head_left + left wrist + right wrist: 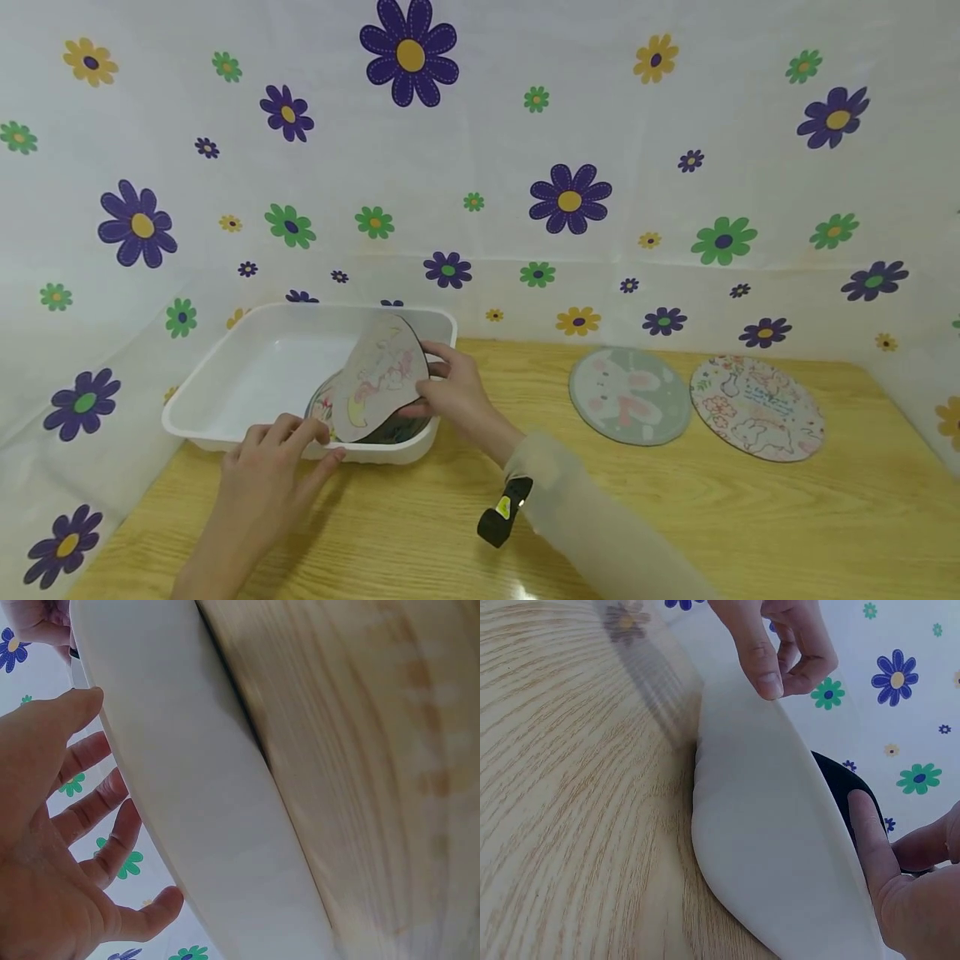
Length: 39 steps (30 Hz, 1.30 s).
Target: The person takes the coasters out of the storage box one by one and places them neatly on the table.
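My right hand (457, 387) pinches the edge of a round mouse pad (382, 379) with a pale pink and yellow print and a dark back. The pad stands tilted and bent inside the right end of a white plastic tray (247, 437). Under it lie other round pads (321, 402), mostly covered. In the right wrist view the pad's black back (836, 780) shows beyond the tray's rim. My left hand (270, 467) rests at the near rim, its fingers reaching over and loosely spread; the left wrist view shows its fingertips (169, 900) along the rim.
On the wooden table (675, 517), right of the tray, lie a grey-green round pad with a white rabbit (630, 396) and a round pad with a floral rabbit print (757, 408). Behind hangs a white flowered cloth (487, 133). A black strap (504, 512) sits at my right wrist.
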Motion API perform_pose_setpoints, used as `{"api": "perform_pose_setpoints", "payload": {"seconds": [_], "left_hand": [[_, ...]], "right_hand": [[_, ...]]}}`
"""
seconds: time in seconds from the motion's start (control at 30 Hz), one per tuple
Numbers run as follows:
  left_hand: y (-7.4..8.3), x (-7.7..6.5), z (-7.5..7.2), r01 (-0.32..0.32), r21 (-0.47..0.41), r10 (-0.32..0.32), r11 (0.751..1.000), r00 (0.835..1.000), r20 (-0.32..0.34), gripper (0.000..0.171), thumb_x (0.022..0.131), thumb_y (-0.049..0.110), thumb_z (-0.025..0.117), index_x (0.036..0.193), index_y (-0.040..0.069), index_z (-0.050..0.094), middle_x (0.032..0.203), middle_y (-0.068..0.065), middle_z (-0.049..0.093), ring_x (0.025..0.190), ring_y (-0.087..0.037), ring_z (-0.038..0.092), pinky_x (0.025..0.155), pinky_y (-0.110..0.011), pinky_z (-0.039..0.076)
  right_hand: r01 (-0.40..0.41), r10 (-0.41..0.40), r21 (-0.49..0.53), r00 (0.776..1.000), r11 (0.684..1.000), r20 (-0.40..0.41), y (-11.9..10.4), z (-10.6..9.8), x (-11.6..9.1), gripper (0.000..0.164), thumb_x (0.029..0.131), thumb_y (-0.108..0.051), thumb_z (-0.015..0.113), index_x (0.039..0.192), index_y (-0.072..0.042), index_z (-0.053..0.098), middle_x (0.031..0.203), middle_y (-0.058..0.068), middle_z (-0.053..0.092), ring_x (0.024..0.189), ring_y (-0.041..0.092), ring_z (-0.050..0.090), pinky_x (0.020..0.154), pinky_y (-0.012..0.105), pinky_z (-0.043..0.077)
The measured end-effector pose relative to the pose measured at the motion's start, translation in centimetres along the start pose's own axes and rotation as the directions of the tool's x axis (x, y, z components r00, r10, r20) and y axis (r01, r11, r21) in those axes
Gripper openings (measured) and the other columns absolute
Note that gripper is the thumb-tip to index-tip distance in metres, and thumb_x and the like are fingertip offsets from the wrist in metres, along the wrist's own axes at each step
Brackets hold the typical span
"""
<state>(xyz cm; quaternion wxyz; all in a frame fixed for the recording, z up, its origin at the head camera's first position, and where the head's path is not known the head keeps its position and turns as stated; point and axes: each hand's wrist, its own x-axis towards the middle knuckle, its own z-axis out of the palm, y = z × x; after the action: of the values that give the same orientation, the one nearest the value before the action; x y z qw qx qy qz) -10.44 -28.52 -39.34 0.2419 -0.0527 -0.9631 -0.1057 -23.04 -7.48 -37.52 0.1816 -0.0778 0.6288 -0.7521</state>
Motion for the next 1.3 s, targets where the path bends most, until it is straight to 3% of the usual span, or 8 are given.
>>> {"api": "perform_pose_setpoints", "payload": {"seconds": [0.23, 1.03, 1.3], "left_hand": [[-0.1, 0.0, 0.0, 0.007, 0.006, -0.007, 1.000, 1.000, 0.020, 0.020, 0.089, 0.035, 0.079, 0.097, 0.025, 0.064, 0.109, -0.007, 0.069, 0.101, -0.045, 0.063, 0.073, -0.069, 0.048], [0.0, 0.1, 0.1, -0.035, 0.007, 0.036, 0.999, 0.999, -0.033, 0.023, 0.085, 0.032, 0.083, 0.096, 0.024, 0.064, 0.103, -0.005, 0.069, 0.098, -0.044, 0.064, 0.068, -0.063, 0.050], [-0.1, 0.0, 0.2, -0.022, 0.008, 0.023, 1.000, 0.999, -0.040, 0.026, 0.084, 0.036, 0.084, 0.096, 0.023, 0.065, 0.104, -0.008, 0.070, 0.095, -0.044, 0.064, 0.066, -0.062, 0.050]], "right_hand": [[-0.015, 0.015, 0.021, 1.000, 1.000, -0.012, -0.2, -0.3, -0.5, 0.065, 0.091, 0.016, 0.053, 0.151, -0.009, 0.047, 0.129, 0.023, 0.064, 0.087, 0.024, 0.072, 0.073, 0.037, 0.064], [-0.002, 0.003, 0.075, 1.000, 0.997, -0.018, -0.4, -1.9, -1.7, 0.065, 0.092, 0.016, 0.052, 0.151, -0.010, 0.046, 0.132, 0.024, 0.062, 0.086, 0.023, 0.071, 0.073, 0.037, 0.064], [0.000, 0.002, 0.074, 1.000, 0.997, -0.022, -0.6, -2.5, -2.0, 0.064, 0.093, 0.016, 0.051, 0.151, -0.010, 0.046, 0.136, 0.024, 0.060, 0.091, 0.022, 0.070, 0.075, 0.038, 0.064]]}}
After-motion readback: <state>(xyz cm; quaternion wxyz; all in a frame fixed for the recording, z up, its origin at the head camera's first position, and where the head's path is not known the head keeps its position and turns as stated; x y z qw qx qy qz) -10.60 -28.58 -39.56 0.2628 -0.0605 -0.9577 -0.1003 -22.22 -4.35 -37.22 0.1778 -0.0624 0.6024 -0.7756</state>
